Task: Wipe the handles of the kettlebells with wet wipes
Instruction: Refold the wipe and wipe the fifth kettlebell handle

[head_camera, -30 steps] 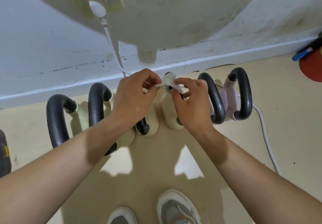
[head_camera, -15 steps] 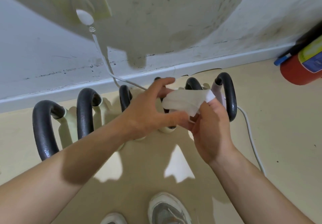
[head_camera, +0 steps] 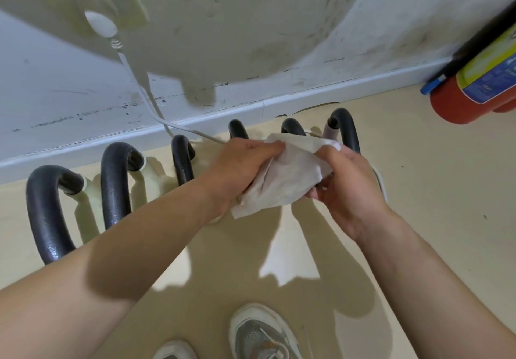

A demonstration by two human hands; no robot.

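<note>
Left hand (head_camera: 240, 163) and right hand (head_camera: 344, 188) each pinch the one spread wet wipe (head_camera: 287, 180) by six black kettlebell handles (head_camera: 114, 185).

Person inspected as found. Left forearm (head_camera: 125, 247) and right forearm (head_camera: 418, 261): bare skin along all that shows. Left hand (head_camera: 243, 163) and right hand (head_camera: 343, 188): bare. Footwear: a pair of trainers at the near edge. Right shoe (head_camera: 262, 333): white sole and trim, grey mesh upper, white laces. Left shoe (head_camera: 174, 351): only a white-and-grey toe shows.
</note>
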